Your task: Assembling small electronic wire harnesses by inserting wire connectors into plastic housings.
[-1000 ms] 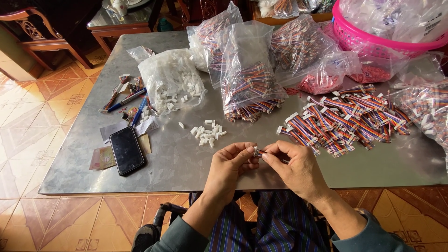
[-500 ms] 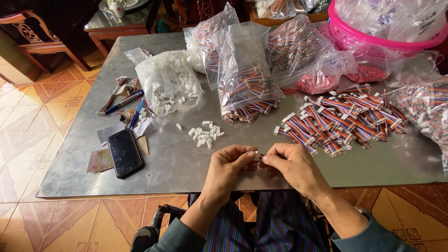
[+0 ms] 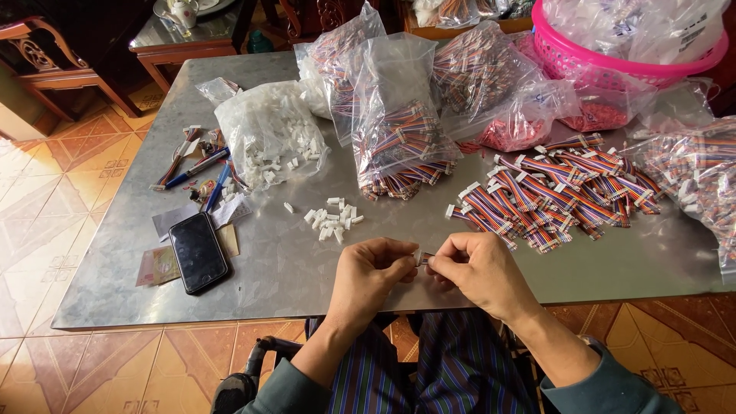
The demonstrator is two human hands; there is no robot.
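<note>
My left hand [image 3: 373, 272] and my right hand [image 3: 474, 270] meet at the near edge of a grey metal table [image 3: 291, 261]. Between their fingertips they pinch a small white connector piece [image 3: 422, 258], mostly hidden by the fingers. A small heap of loose white plastic connectors [image 3: 332, 219] lies just beyond my left hand. A pile of short multicoloured ribbon cables with white ends [image 3: 548, 192] lies beyond my right hand.
Clear bags of ribbon cables [image 3: 402, 115] and a bag of white connectors [image 3: 270, 138] stand mid-table. A pink basket [image 3: 613, 65] sits at the back right. A black phone [image 3: 198, 251], banknotes, papers and pens [image 3: 201, 165] lie at the left. Wooden furniture stands beyond.
Both hands stay together at the table's near edge with only small finger movements on the small piece. The view has shifted slightly.
</note>
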